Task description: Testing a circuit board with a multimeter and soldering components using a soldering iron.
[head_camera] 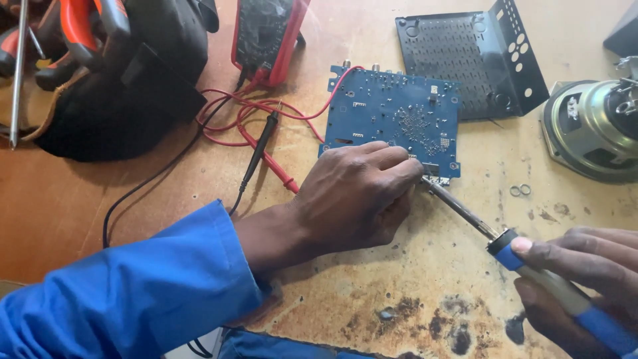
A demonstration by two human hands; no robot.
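**benchrat:** Looking at the right hand (585, 279) first: it's gripping a soldering iron (531, 262) by the blue and pale handle, fingers wrapped tight around it at the lower right of the bench. The iron's long axis is running diagonally, handle low at the right, metal shaft climbing up and to the left, tip pointing at the bottom edge of the blue circuit board (393, 118).

**solderjoe:** And the left hand (355, 199)?

**benchrat:** It's lying on the lower edge of the board, fingers curled in close and pressing down near the tip. It's probably pinching something small there, but the knuckles are hiding it, so I can't tell. The blue sleeve (133, 292) is coming in from the bottom left.

**solderjoe:** Where's the board sitting?

**benchrat:** It's lying flat in the middle of the scorched wooden table (412, 299), solder side up. A black perforated metal cover (465, 60) is resting just beyond it, and a speaker (591, 126) is sitting at the right edge. A red multimeter (266, 36) is lying further back, its red and black probes (262, 143) trailing beside the board. A black tool bag (113, 73) is sitting at the far left.
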